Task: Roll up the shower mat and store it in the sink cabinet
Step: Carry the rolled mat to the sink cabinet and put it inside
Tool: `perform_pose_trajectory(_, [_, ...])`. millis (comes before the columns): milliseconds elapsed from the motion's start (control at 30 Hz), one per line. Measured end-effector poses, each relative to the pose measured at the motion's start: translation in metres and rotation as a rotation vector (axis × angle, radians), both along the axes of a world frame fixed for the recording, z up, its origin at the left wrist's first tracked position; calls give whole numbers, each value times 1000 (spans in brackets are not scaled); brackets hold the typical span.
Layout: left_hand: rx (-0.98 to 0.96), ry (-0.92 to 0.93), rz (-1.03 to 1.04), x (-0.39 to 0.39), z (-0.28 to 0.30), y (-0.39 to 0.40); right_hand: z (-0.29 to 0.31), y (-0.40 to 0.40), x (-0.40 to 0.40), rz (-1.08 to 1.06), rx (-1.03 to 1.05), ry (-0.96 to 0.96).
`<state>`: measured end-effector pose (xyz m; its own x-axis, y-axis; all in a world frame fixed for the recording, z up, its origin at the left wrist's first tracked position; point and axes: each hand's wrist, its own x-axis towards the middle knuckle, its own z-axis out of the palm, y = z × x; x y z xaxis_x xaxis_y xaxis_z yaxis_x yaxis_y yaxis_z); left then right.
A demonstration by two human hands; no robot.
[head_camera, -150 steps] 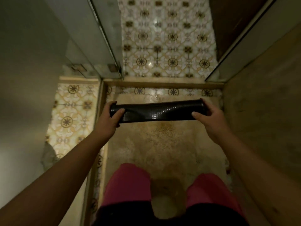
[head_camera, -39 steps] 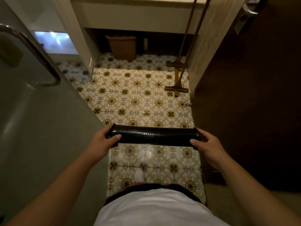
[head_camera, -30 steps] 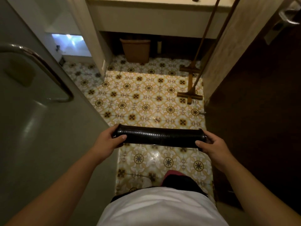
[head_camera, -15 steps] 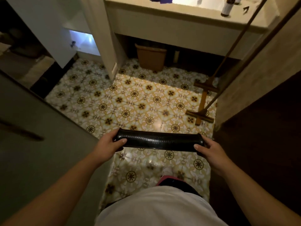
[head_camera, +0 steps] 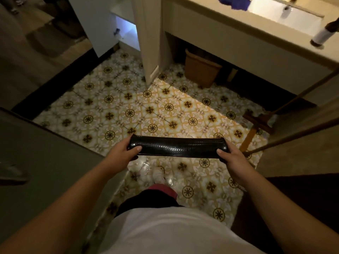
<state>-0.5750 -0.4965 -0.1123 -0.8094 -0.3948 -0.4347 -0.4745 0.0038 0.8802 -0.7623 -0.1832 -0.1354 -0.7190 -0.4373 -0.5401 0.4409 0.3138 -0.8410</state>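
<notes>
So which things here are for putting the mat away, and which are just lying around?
For the job:
- rolled black mat
- left hand and right hand, one gripping each end
- sink cabinet, open underneath

Just lying about:
- brown bin under the sink
- blue cloth on the counter
- dark bottle on the counter
- long-handled floor tools leaning on the right

Your feet stand on a patterned tile floor (head_camera: 165, 107). At one o'clock a brown wastebasket (head_camera: 200, 71) sits on it under the vanity counter (head_camera: 238, 39). At two to three o'clock two long-handled floor tools (head_camera: 256, 123) rest their heads on the tiles.
</notes>
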Motion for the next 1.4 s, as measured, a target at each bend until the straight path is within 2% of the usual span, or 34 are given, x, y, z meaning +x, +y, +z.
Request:
perform_pose_trajectory(400, [9, -11, 163, -82, -5, -129, 5, -168, -126, 181, 1, 42])
perform_pose_trajectory(733, [22, -67, 384, -128, -18, -212, -4, -312, -226, 435, -23, 11])
perform_pose_trajectory(1000, [29, -121, 619, -206, -19, -284, -5, -447, -338, 637, -6, 7])
perform_pose_trajectory(1100, [19, -95, 689, -231, -16, -308, 3, -494, -374, 719, 0, 66])
perform_pose_trajectory(1233, [62, -78, 782, -249, -19, -338, 3, -541, -401, 843, 43, 139])
perform_pose_trajectory(1400, [92, -101, 821, -257, -29, -392, -16, -600, -418, 878, 109, 152])
